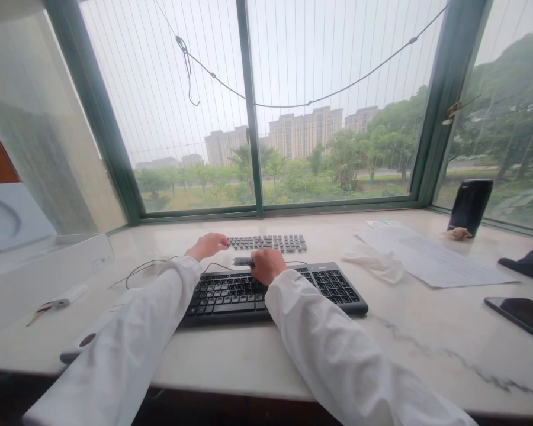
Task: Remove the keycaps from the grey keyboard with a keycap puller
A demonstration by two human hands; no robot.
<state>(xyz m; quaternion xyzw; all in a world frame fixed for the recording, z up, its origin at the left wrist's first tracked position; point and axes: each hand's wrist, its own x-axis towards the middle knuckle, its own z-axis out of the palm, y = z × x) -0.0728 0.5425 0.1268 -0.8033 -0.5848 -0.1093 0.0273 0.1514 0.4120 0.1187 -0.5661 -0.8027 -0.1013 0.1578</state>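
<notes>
A black keyboard [235, 309] lies in front of me, many of its keycaps off and the switches bare. Behind it, loose keycaps [270, 242] are laid out in rows on the white desktop. My left hand [208, 245] is at the left end of these rows, fingertips drawn together; anything between them is too small to make out. Over the middle of the keyboard, my right hand [267, 265] is closed around a small dark brush-like tool [242, 261], which points left. Its exact kind is unclear.
To the right lie printed sheets [435, 257], a crumpled tissue [375, 264] and a phone [522, 316]. A dark cylinder [469, 207] stands by the window. At left are an open white box [71, 254], keys [48, 306] and a cable [135, 272]; the desk's front edge [231, 390] is near.
</notes>
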